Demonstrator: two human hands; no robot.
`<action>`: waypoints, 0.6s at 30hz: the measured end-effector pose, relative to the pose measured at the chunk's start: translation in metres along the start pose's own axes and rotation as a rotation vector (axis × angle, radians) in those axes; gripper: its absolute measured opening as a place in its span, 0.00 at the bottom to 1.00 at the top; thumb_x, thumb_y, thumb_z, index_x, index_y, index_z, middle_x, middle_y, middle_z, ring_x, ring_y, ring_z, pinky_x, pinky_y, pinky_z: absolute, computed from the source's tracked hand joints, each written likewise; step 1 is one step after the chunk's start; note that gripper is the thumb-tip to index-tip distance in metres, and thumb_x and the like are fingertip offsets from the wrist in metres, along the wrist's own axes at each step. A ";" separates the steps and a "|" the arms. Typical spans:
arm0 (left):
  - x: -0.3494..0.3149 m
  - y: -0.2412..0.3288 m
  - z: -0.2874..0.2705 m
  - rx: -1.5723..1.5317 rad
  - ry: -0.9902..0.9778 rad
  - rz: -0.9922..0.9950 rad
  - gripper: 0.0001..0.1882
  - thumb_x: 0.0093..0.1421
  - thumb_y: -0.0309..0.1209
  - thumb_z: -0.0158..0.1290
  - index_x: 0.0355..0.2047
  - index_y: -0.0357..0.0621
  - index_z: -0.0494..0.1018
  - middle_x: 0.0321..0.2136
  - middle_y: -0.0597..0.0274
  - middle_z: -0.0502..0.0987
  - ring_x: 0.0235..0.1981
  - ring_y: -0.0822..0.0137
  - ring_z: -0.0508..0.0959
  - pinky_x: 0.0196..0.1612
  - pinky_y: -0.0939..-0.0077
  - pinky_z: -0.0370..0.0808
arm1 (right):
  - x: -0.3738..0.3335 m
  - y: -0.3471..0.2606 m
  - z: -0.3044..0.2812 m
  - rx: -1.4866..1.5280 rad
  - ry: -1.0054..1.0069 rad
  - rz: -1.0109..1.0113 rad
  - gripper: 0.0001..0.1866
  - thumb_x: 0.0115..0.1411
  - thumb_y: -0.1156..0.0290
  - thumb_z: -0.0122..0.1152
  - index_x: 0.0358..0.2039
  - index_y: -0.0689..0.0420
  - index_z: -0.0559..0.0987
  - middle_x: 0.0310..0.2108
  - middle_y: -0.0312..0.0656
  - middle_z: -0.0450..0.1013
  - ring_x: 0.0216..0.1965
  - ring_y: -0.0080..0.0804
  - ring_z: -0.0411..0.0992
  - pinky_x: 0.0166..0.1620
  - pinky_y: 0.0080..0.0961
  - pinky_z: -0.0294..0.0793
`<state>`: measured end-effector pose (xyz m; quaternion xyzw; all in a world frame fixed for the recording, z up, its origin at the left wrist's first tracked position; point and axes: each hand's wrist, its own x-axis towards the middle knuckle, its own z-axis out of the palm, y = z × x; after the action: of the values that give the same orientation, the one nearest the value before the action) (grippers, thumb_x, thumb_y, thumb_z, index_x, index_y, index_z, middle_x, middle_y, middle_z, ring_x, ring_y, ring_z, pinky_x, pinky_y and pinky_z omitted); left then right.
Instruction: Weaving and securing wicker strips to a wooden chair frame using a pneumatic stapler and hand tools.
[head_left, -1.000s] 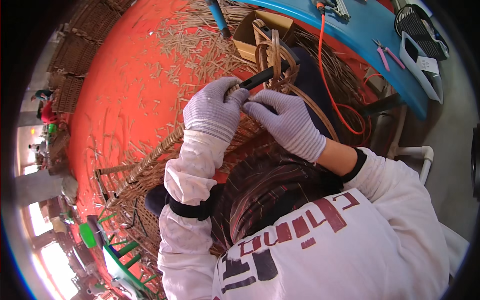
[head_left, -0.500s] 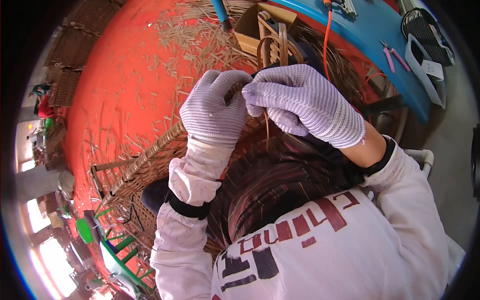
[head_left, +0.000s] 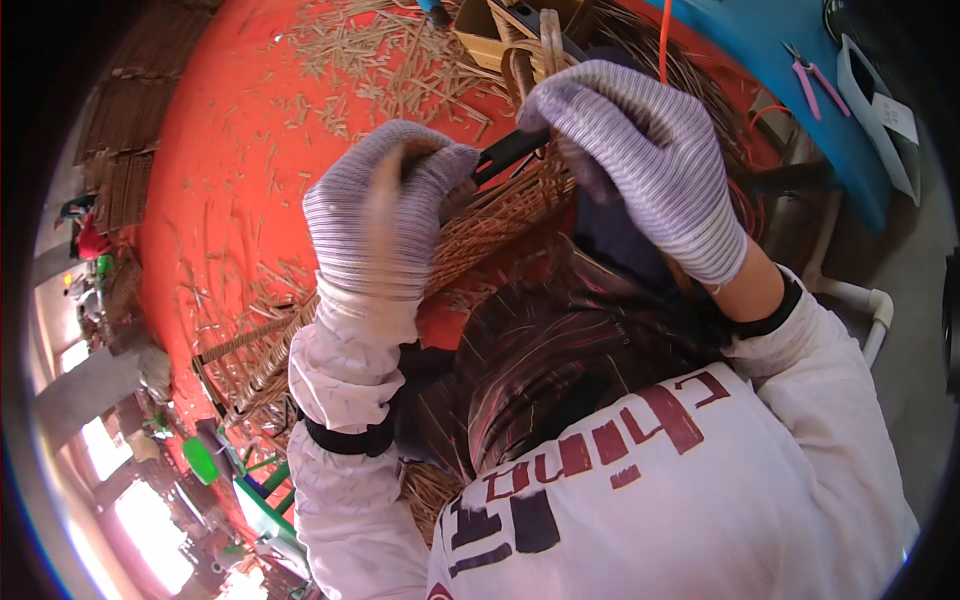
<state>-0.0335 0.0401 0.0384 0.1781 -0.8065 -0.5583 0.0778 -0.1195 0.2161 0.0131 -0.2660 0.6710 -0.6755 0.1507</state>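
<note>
A striped purple-and-white glove covers each hand. My left hand (head_left: 350, 225) is closed beside the near end of a black flat bar (head_left: 512, 152). A thin brown wicker strip (head_left: 383, 220), smeared by motion, runs from its fingertips over the back of the glove. My right hand (head_left: 655, 165) is curled at the bar's other end, its fingertips bent down; what they hold is hidden. Below the bar lies woven brown wickerwork (head_left: 500, 225), reaching left under my left wrist. A looped wicker handle (head_left: 550, 45) rises just beyond the bar.
Cut wicker scraps (head_left: 385, 65) litter the red floor (head_left: 230, 170). A cardboard box (head_left: 475, 38) stands at the far side. On the blue table (head_left: 745, 45) at right lie pink-handled pliers (head_left: 815, 85); an orange cord (head_left: 665, 45) hangs nearby. Green furniture (head_left: 265, 510) is at lower left.
My hands have moved apart, the left going left and the right slightly up and right. The black bar now shows between them, and the strip swings over my left hand.
</note>
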 end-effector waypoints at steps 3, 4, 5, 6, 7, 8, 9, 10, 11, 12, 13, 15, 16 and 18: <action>0.004 -0.005 -0.008 0.075 -0.015 -0.029 0.04 0.59 0.22 0.57 0.34 0.34 0.77 0.28 0.61 0.79 0.29 0.76 0.78 0.33 0.81 0.78 | -0.006 0.007 0.007 -0.058 0.049 -0.091 0.10 0.66 0.68 0.55 0.37 0.61 0.81 0.25 0.33 0.75 0.18 0.12 0.63 0.22 0.13 0.63; 0.005 -0.005 -0.008 0.084 -0.015 -0.033 0.04 0.59 0.22 0.57 0.34 0.34 0.77 0.28 0.61 0.79 0.29 0.76 0.78 0.33 0.81 0.78 | -0.008 0.008 0.006 -0.049 0.050 -0.089 0.10 0.66 0.68 0.55 0.37 0.61 0.81 0.25 0.33 0.75 0.18 0.12 0.63 0.22 0.13 0.63; 0.006 -0.005 -0.006 0.033 0.002 -0.075 0.05 0.58 0.25 0.60 0.32 0.35 0.78 0.26 0.63 0.79 0.27 0.77 0.77 0.32 0.81 0.76 | -0.010 0.008 0.004 -0.146 0.018 -0.170 0.10 0.66 0.68 0.55 0.36 0.61 0.81 0.26 0.34 0.76 0.18 0.13 0.64 0.23 0.14 0.64; 0.008 -0.005 -0.006 -0.016 0.020 -0.117 0.07 0.57 0.28 0.62 0.31 0.36 0.79 0.24 0.65 0.79 0.25 0.79 0.76 0.31 0.81 0.74 | -0.012 0.007 0.004 -0.242 -0.014 -0.251 0.10 0.66 0.69 0.55 0.36 0.62 0.81 0.26 0.35 0.76 0.18 0.13 0.65 0.24 0.14 0.65; 0.009 -0.005 -0.006 -0.011 0.018 -0.117 0.07 0.57 0.28 0.62 0.31 0.36 0.79 0.24 0.65 0.79 0.25 0.79 0.76 0.31 0.81 0.74 | -0.014 0.006 0.005 -0.287 -0.033 -0.291 0.08 0.64 0.71 0.58 0.36 0.63 0.81 0.27 0.40 0.77 0.22 0.19 0.72 0.28 0.18 0.72; 0.011 -0.006 -0.006 0.005 0.013 -0.132 0.08 0.57 0.29 0.62 0.31 0.35 0.79 0.23 0.65 0.79 0.24 0.80 0.75 0.30 0.81 0.73 | -0.015 0.010 0.006 -0.285 -0.032 -0.290 0.08 0.64 0.71 0.58 0.36 0.63 0.81 0.27 0.40 0.77 0.22 0.19 0.72 0.28 0.18 0.72; 0.012 -0.007 -0.006 0.020 0.007 -0.148 0.09 0.57 0.31 0.63 0.31 0.35 0.79 0.23 0.65 0.79 0.23 0.80 0.74 0.29 0.81 0.72 | -0.017 0.014 0.008 -0.316 -0.032 -0.331 0.08 0.62 0.70 0.60 0.36 0.61 0.81 0.29 0.42 0.78 0.26 0.30 0.76 0.31 0.22 0.75; 0.014 -0.008 -0.006 0.022 0.007 -0.148 0.09 0.57 0.31 0.63 0.31 0.35 0.79 0.23 0.65 0.79 0.23 0.80 0.74 0.29 0.81 0.72 | -0.018 0.018 0.009 -0.349 -0.033 -0.372 0.07 0.60 0.69 0.62 0.36 0.58 0.81 0.31 0.44 0.79 0.31 0.40 0.79 0.34 0.26 0.78; 0.016 -0.008 -0.008 0.048 -0.009 -0.193 0.10 0.56 0.32 0.63 0.31 0.35 0.80 0.23 0.65 0.79 0.23 0.80 0.73 0.28 0.81 0.72 | -0.019 0.021 0.010 -0.367 -0.032 -0.384 0.07 0.60 0.69 0.62 0.37 0.57 0.81 0.31 0.44 0.79 0.31 0.40 0.79 0.34 0.27 0.79; 0.018 -0.008 -0.009 0.074 -0.025 -0.238 0.12 0.56 0.33 0.63 0.32 0.35 0.80 0.22 0.66 0.79 0.23 0.80 0.73 0.28 0.81 0.71 | -0.019 0.023 0.010 -0.364 -0.032 -0.385 0.07 0.60 0.69 0.62 0.37 0.57 0.81 0.31 0.44 0.79 0.31 0.40 0.79 0.34 0.27 0.79; 0.019 -0.008 -0.009 0.075 -0.025 -0.238 0.12 0.56 0.33 0.63 0.32 0.35 0.80 0.22 0.66 0.79 0.23 0.80 0.73 0.28 0.81 0.71 | -0.018 0.024 0.010 -0.338 -0.030 -0.366 0.07 0.60 0.69 0.62 0.37 0.57 0.81 0.31 0.44 0.79 0.31 0.40 0.79 0.34 0.27 0.79; 0.020 -0.007 -0.009 -0.051 -0.033 -0.333 0.12 0.56 0.34 0.64 0.32 0.35 0.80 0.22 0.66 0.79 0.23 0.80 0.73 0.27 0.81 0.71 | -0.019 0.025 0.009 -0.311 -0.027 -0.348 0.07 0.60 0.69 0.62 0.36 0.57 0.81 0.31 0.44 0.79 0.31 0.40 0.79 0.34 0.27 0.78; 0.020 -0.007 -0.010 -0.050 -0.033 -0.332 0.12 0.56 0.34 0.64 0.32 0.35 0.80 0.22 0.66 0.79 0.23 0.80 0.73 0.27 0.81 0.71 | -0.018 0.027 0.008 -0.338 -0.006 -0.350 0.07 0.60 0.69 0.62 0.36 0.58 0.80 0.31 0.44 0.78 0.31 0.41 0.79 0.34 0.27 0.78; 0.021 -0.009 -0.014 -0.025 -0.062 -0.336 0.13 0.56 0.34 0.64 0.32 0.34 0.80 0.23 0.66 0.79 0.23 0.80 0.73 0.28 0.81 0.71 | -0.017 0.027 0.007 -0.365 0.014 -0.363 0.07 0.60 0.69 0.62 0.36 0.58 0.80 0.31 0.45 0.78 0.31 0.41 0.79 0.34 0.28 0.78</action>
<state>-0.0467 0.0170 0.0340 0.2922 -0.7605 -0.5786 -0.0395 -0.1061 0.2186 -0.0168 -0.4003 0.7242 -0.5608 -0.0281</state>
